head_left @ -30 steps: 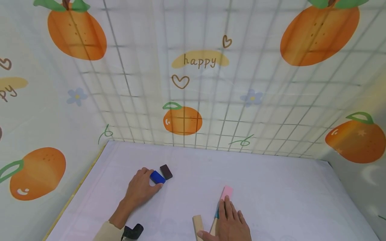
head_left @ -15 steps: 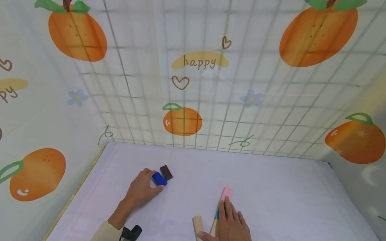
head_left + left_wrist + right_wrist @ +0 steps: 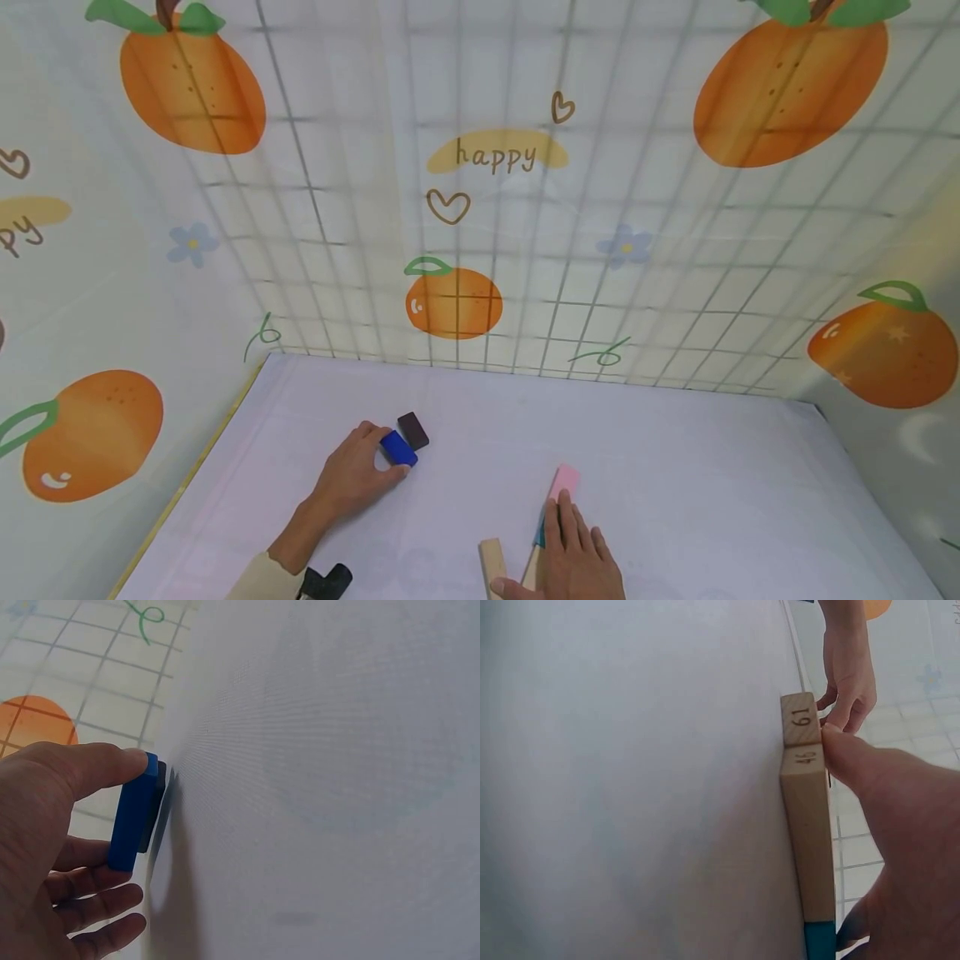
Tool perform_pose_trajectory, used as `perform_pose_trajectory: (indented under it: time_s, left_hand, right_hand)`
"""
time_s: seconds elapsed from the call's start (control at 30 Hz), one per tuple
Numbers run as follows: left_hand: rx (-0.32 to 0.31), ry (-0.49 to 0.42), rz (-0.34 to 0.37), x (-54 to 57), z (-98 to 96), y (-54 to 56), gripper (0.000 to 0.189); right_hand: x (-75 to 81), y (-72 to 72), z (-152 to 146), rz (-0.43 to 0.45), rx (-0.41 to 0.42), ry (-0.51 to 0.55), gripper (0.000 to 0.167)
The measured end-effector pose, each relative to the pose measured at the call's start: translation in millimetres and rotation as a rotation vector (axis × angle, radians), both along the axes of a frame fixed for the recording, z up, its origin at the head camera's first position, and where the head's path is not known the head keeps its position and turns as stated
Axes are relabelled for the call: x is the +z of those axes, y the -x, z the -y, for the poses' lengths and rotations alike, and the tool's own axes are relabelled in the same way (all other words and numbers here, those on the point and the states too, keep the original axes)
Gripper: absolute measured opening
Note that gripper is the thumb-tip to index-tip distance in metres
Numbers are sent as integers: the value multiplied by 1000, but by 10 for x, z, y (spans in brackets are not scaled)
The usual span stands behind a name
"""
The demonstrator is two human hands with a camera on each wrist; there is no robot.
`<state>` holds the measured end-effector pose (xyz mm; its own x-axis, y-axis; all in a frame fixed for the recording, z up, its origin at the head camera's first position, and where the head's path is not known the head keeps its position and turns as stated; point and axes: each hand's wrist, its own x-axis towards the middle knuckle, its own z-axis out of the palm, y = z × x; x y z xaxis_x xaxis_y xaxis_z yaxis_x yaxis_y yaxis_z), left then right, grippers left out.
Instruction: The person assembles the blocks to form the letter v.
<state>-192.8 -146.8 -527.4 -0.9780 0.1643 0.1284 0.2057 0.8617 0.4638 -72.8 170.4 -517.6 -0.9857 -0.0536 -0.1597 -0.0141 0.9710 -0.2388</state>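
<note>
Between thumb and fingertips, my left hand (image 3: 352,475) pinches a blue block (image 3: 398,448); the left wrist view shows this blue block (image 3: 132,821) from its side. Beside it lies a dark brown block (image 3: 413,430). My right hand (image 3: 576,554) rests with straight fingers over a row of blocks: a pink block (image 3: 565,477) at the far end, a teal block (image 3: 539,535) partly covered, and a plain wooden block (image 3: 531,570). Its thumb touches another wooden block (image 3: 492,560) angled off to the left. In the right wrist view, the two wooden blocks meet at ends numbered 61 (image 3: 801,718) and 46 (image 3: 804,759).
A white cloth (image 3: 712,500) covers the table. Printed curtains with oranges and a grid stand at the back (image 3: 525,250) and both sides. The table's left edge (image 3: 187,483) has a yellow strip. A black strap device (image 3: 327,581) sits at my left wrist.
My left hand has shifted the blue block slightly to the right and nearer to me, along the dark brown block. The right hand and its blocks have stayed in place.
</note>
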Motion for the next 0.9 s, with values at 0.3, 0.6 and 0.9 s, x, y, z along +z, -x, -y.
perform_pose_trajectory:
  time_s: [0.3,0.6,0.9]
  left_hand:
    - [-21,-2,15,18,-34,-18,66]
    - [-36,7,5,53,-83,-32,67]
    - [-60,-3,26,109,-154,-51,68]
  right_hand:
    - [0,2,-3,9,-2,-2,140]
    - [9,24,19,46,-11,-28,145]
    - [29,29,40,63,-23,-52,148]
